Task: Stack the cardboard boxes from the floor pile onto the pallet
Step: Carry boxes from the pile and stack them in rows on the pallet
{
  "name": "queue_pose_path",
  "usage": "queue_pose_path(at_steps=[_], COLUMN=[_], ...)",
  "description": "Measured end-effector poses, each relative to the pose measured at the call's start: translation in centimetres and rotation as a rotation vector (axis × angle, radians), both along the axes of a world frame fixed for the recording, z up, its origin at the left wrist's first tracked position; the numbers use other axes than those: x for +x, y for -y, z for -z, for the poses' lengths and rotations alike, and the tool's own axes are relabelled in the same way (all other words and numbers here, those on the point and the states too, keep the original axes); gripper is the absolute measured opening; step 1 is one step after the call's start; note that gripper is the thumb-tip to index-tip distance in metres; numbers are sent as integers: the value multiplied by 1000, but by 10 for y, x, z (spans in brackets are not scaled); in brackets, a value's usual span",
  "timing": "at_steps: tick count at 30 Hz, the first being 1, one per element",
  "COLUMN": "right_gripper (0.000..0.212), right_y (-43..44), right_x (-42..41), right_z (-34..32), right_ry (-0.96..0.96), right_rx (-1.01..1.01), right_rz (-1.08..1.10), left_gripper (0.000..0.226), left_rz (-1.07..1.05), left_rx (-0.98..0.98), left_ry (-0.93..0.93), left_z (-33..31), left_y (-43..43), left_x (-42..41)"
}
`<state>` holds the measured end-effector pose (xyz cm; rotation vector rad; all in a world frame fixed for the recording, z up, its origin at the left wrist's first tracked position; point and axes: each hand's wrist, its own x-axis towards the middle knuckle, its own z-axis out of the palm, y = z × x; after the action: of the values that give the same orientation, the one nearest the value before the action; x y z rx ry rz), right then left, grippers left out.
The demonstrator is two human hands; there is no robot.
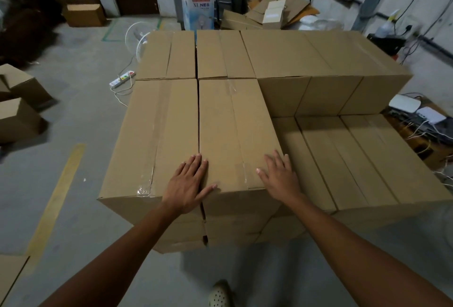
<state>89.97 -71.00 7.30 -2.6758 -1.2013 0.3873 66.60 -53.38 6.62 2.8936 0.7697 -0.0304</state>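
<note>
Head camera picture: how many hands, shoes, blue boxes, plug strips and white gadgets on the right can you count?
Hands: 2 (left hand, right hand, both flat on the box tops)
Shoe: 1
Blue box: 1
Plug strip: 1
White gadgets: 2
Total: 7

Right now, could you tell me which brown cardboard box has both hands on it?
The near top-layer brown cardboard box, second from left: left hand lies across its left edge, right hand on its right edge.
</note>
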Motion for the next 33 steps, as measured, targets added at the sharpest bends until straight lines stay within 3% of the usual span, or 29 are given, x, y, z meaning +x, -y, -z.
queue_pose_path(at_steps=[3,6,12,16,24,28,33], right_gripper=[68,72,73,84,76,72,72], right_y=[1,7,55,99,143,143,112], right_x=[-8,-22,-86,-140,-245,-293,-363], right_z=[-14,-36,-93,-114,-110,-94,-58], right_ry=[-60,-93,-169,-255,-318,-380,-477], right_rx=[57,242,638,809,829,828,728], right_rz=[31,57,14,-3,-96,-139,-216], left_gripper=[110,112,93,80,68,70,73], left_rz=[-37,-107,-151,-209,-355,-382,-565], left_rx=[-102,-147,-114,-124,-165,-163,-145], left_ry=[39,179,556,736,829,757,680], left_z=[-12,-38,-95,-115,-114,-88,-48], left_y=[1,10,65,123,213,229,212], left_x=[-3,-8,-44,-86,-194,-258,-351])
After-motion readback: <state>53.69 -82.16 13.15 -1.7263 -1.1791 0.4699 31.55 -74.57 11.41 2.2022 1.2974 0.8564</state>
